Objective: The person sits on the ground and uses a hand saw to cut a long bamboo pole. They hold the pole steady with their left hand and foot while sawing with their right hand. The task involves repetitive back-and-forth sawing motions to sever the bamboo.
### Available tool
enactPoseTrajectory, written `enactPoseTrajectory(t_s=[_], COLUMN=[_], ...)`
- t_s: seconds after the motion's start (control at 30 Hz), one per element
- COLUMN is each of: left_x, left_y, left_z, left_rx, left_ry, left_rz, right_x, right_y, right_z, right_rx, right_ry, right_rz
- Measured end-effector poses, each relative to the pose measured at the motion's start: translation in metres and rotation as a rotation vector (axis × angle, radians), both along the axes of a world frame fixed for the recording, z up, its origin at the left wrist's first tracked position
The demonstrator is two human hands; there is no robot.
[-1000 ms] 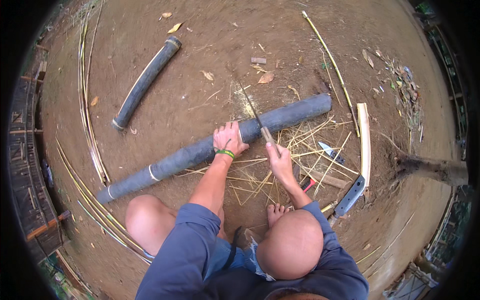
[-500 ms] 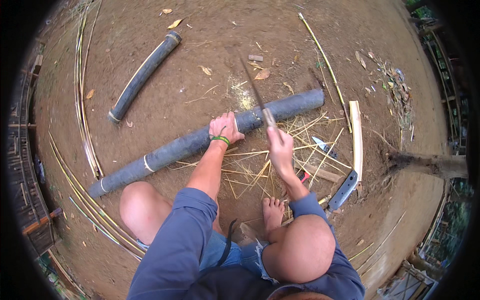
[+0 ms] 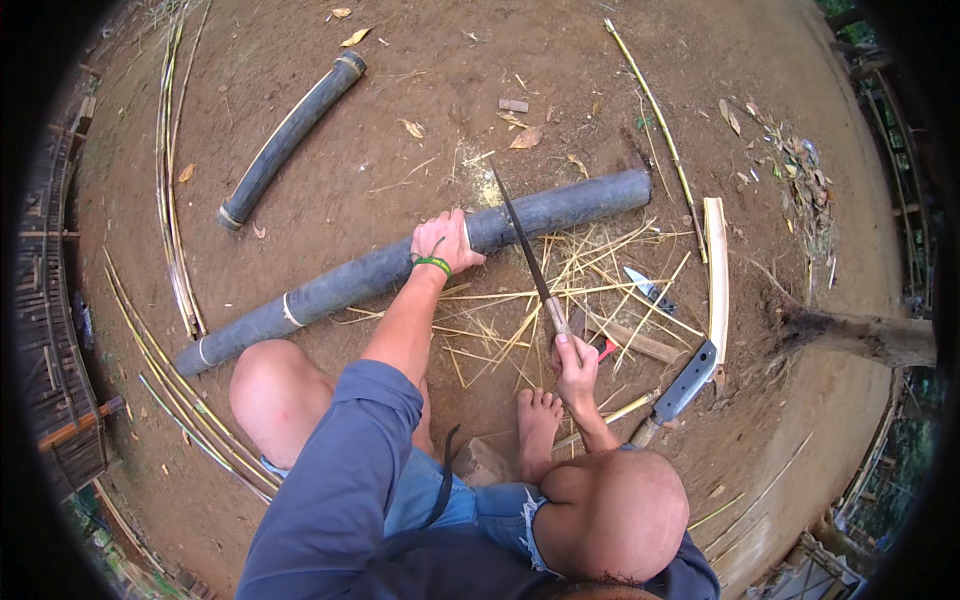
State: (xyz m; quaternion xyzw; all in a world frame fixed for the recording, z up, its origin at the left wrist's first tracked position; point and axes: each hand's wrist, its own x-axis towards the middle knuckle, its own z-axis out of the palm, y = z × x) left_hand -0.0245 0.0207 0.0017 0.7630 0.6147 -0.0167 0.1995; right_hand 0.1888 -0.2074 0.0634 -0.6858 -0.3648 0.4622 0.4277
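A long, dark bamboo pole (image 3: 365,282) lies slantwise on the ground before my knees. My left hand (image 3: 447,242), with a green band at its wrist, grips the pole from above near its middle. My right hand (image 3: 575,370) is wrapped round the light handle of a saw (image 3: 532,262) near my right foot. The saw's narrow dark blade crosses the pole just right of my left hand, its tip past the far side. Pale sawdust (image 3: 487,187) is scattered on the soil by the tip.
Thin bamboo strips (image 3: 500,335) lie between the pole and my feet. At right are a knife (image 3: 648,288), a broad dark blade (image 3: 686,380), a split bamboo piece (image 3: 716,270) and a tree trunk (image 3: 860,333). A shorter bamboo piece (image 3: 290,140) lies far left.
My right hand has drawn the saw back toward me and slightly right, so more of its blade lies on the near side of the pole. My left hand keeps its hold.
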Motion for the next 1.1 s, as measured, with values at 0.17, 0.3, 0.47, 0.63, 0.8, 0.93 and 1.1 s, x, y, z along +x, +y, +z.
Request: enactPoseTrajectory(t_s=[0.17,0.3,0.47,0.63,0.8,0.93,1.1], left_x=[-0.001,-0.001,-0.001,-0.008,0.003,-0.013,-0.013], left_y=[0.003,0.003,0.004,0.004,0.034,0.03,0.022], left_z=[0.002,0.0,-0.004,-0.006,0.013,0.004,0.003], left_rx=[-0.025,-0.013,0.021,-0.063,-0.213,-0.212,-0.125], left_ry=[-0.002,-0.002,-0.026,-0.011,0.01,-0.014,-0.023], left_rz=[-0.001,-0.001,-0.006,0.021,-0.007,0.006,0.034], right_x=[0.007,0.024,0.024,0.005,-0.017,0.016,0.017], right_y=[-0.023,-0.093,-0.112,-0.003,0.08,-0.01,-0.025], right_z=[0.011,0.001,-0.001,0.008,-0.02,0.021,0.048], right_rx=[0.004,-0.203,-0.24,-0.129,0.039,-0.062,-0.05], right_ry=[-0.074,-0.26,-0.301,-0.102,-0.151,-0.206,-0.18], right_rz=[0.059,-0.047,-0.118,0.12,0.041,0.104,0.152])
